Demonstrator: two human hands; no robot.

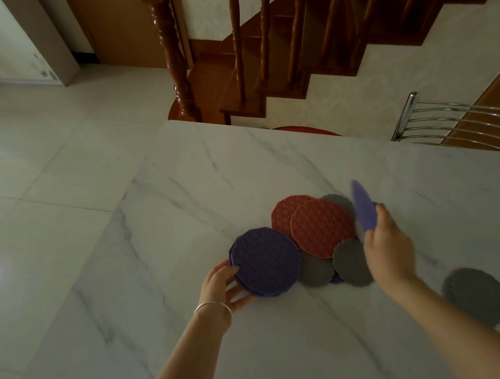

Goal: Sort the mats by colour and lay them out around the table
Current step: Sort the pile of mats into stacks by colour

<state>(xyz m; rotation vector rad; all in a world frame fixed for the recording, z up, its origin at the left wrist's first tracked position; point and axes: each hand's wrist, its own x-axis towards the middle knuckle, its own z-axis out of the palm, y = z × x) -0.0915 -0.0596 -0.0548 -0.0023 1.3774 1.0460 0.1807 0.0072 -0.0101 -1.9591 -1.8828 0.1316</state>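
Note:
A heap of round mats lies on the white marble table (270, 160). My left hand (224, 285) grips the left edge of a stack of purple mats (267, 261). Two red mats (321, 230) overlap just right of that stack. Small grey scalloped mats (350, 263) lie under and in front of the red ones, and a sliver of another purple mat (336, 279) peeks out between them. My right hand (387, 246) holds a light purple mat (364, 208) raised on edge above the heap's right side. One grey mat (477, 296) lies apart, near my right forearm.
The table's left edge runs diagonally, with tiled floor (29, 176) beyond it. A metal chair back (466, 124) stands at the table's far right. A red stool seat (305, 130) shows past the far edge, with a wooden staircase (270, 50) behind.

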